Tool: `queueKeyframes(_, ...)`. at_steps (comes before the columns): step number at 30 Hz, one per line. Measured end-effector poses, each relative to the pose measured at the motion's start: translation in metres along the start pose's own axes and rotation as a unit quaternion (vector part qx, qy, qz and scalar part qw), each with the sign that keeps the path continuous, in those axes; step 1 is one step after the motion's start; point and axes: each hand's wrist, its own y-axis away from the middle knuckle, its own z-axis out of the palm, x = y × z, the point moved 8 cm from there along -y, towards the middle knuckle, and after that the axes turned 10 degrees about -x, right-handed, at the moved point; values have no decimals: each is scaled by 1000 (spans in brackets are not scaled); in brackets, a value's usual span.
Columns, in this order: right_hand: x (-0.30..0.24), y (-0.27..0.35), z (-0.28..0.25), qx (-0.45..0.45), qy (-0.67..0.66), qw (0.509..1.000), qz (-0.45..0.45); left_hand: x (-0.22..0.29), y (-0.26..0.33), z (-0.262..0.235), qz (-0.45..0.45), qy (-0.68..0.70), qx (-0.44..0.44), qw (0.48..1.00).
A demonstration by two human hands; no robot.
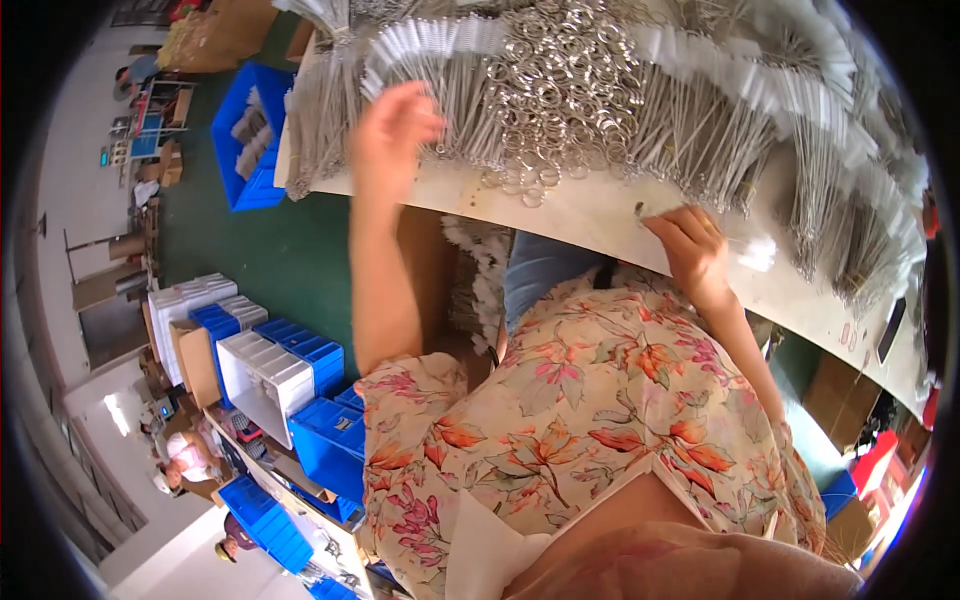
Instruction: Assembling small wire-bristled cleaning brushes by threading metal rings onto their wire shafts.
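Observation:
My left hand [395,125] hangs over the left part of the table, blurred by motion, with its fingers loosely bent and apart and nothing visible in them. Below and beside it lie thin brushes [440,45] with white bristles and twisted wire stems. My right hand [690,245] is by the table's near edge, fingers pinched. A small wire end shows to the left of its fingertips and a blurred white bristle head [757,252] to its right, so it seems to hold one such brush. Between the hands is a heap of shiny metal split rings [570,80].
More bundled brushes [720,130] cover the table [600,215] to the right. A blue crate [245,135] with white bristle pieces stands on the left. Stacked white and blue bins [265,375] are on the green floor [265,255]. Other people [190,455] are in the background.

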Motion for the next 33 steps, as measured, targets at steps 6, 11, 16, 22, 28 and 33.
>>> queueKeyframes(6,0,13,-5,47,39,998,29,-77,-51,-195,-81,-367,154,914)
queueKeyframes(11,-1,10,-4,60,19,998,19,-118,-70,-219,-182,-541,91,816)
queueKeyframes(16,12,17,-4,71,12,996,46,-118,-87,-203,-215,-550,63,805)
queueKeyframes(22,18,14,-19,107,-44,992,44,-66,-54,-226,124,-406,282,860)
queueKeyframes(28,86,-14,-80,205,-102,955,187,-40,-71,-75,-57,-424,44,903)
queueKeyframes(33,139,-49,-77,88,38,945,312,-80,-89,-39,-41,-498,-34,865)
